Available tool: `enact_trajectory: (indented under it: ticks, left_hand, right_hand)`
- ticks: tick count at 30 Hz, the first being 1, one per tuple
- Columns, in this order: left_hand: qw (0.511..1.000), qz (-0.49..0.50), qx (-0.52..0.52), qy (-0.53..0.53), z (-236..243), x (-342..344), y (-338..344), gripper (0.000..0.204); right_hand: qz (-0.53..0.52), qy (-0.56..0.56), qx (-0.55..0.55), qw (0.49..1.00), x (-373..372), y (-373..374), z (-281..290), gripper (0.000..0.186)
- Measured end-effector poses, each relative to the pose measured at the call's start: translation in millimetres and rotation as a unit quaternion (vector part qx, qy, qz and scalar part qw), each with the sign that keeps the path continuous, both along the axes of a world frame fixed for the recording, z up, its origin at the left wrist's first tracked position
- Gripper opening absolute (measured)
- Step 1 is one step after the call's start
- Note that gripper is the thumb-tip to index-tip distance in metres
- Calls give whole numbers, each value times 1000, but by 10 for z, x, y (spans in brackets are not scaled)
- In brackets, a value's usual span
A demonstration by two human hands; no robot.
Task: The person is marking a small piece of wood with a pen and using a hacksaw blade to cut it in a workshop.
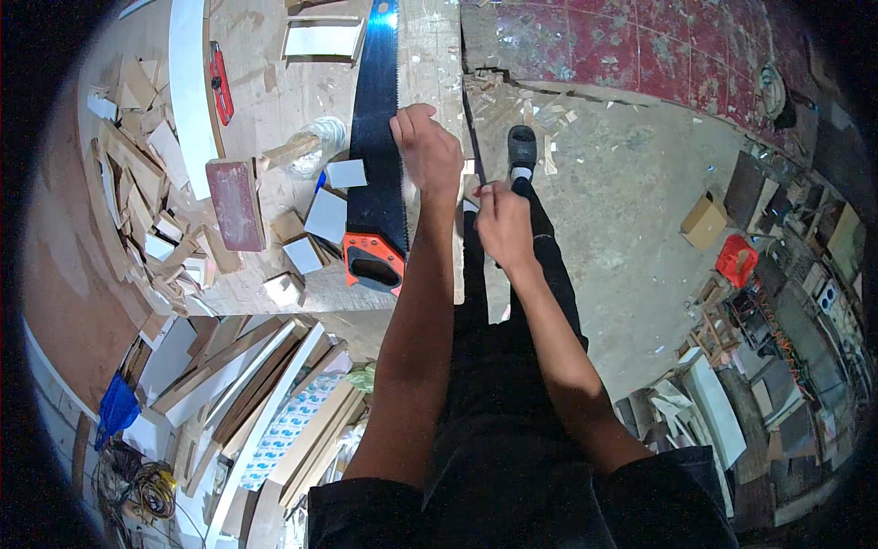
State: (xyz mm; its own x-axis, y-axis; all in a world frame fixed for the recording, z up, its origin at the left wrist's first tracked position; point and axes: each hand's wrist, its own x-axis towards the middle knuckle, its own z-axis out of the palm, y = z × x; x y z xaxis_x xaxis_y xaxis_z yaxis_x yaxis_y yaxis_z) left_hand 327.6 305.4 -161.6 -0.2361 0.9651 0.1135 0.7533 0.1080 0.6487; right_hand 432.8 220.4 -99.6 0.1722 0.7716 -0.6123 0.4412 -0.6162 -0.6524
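A handsaw [373, 165] with a dark blade and an orange-and-black handle lies lengthwise on the wooden work table [430, 55]. My left hand [427, 151] is over the table's right side, fingers curled, overlapping the saw's toothed edge; whether it touches the blade I cannot tell. Lower and to the right, my right hand [505, 224] is just past the table edge with its fingers closed in a pinch. A thin dark strip runs up from its fingertips, and I cannot make out whether they hold it. Small white-faced board pieces [326, 216] lie left of the saw.
On the table are a red utility knife [220, 84], a long white strip [189, 91], a maroon block [235, 205], a clear cup [320, 146] and a small frame [322, 39]. Offcuts [137, 183] pile up at left. Boards [265, 393] stack below; a red basket [736, 260] stands right.
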Motion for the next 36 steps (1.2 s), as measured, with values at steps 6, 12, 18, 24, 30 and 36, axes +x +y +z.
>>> enact_trajectory:
  ticks: [6,12,18,24,30,36]
  left_hand:
    - [1000,0,-13,7,-3,-3,16,16]
    - [999,-1,-20,37,-25,14,20,16]
    - [998,16,-31,51,4,-20,-27,16]
    - [999,8,15,34,-19,46,9,16]
    - [999,0,34,42,-39,47,33,18]
    - [998,-7,31,59,-50,11,7,19]
  right_hand:
    - [140,-85,13,986,-52,161,98,25]
    - [185,-96,11,978,-52,231,190,20]
    - [168,-101,12,980,-129,262,378,19]
    - [171,-91,-42,980,-57,273,307,16]
    - [172,-66,12,983,-20,117,147,15]
    - [155,-11,5,988,-38,71,166,12]
